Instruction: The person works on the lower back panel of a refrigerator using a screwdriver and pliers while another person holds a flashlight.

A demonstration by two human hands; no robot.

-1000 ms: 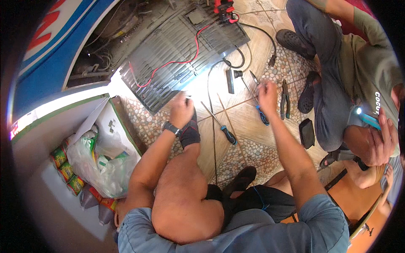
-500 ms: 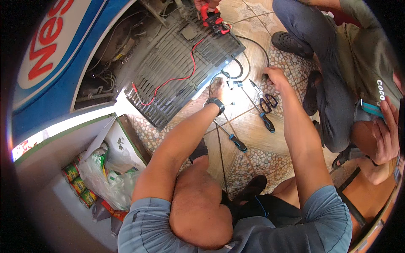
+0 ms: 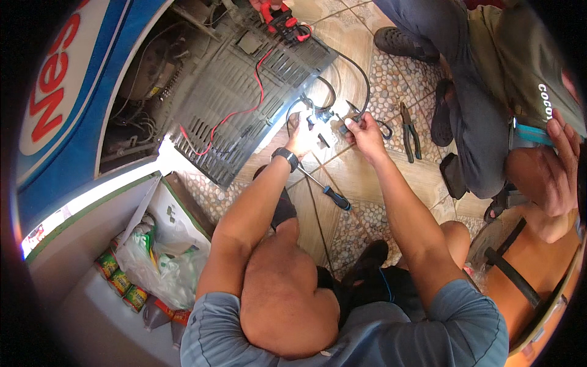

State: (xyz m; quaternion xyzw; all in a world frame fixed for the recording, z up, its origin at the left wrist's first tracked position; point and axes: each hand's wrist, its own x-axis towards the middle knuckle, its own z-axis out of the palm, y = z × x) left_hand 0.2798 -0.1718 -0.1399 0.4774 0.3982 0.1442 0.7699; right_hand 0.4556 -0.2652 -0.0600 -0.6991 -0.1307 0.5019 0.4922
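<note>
Two hands meet over the tiled floor (image 3: 361, 183): left hand (image 3: 301, 137) fingers clenched on a small part, overexposed; right hand (image 3: 365, 133) fingers grasping a black cable (image 3: 359, 73). Below the fingers lies a screwdriver (image 3: 327, 192); right of them, pliers (image 3: 408, 129); above-left, a grille panel (image 3: 232, 92).

One screwdriver (image 3: 328, 192), one pair of pliers (image 3: 408, 130), one clamp meter (image 3: 282, 19), two hands (image 3: 304, 136)

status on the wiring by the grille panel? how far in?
Done: grille panel is off and lying on the tile floor; a red meter with red lead rests on it. In hand: left hand and right hand work a small black cable fitting together. Left: screwdriver and pliers lie unused; panel not refitted.
</note>
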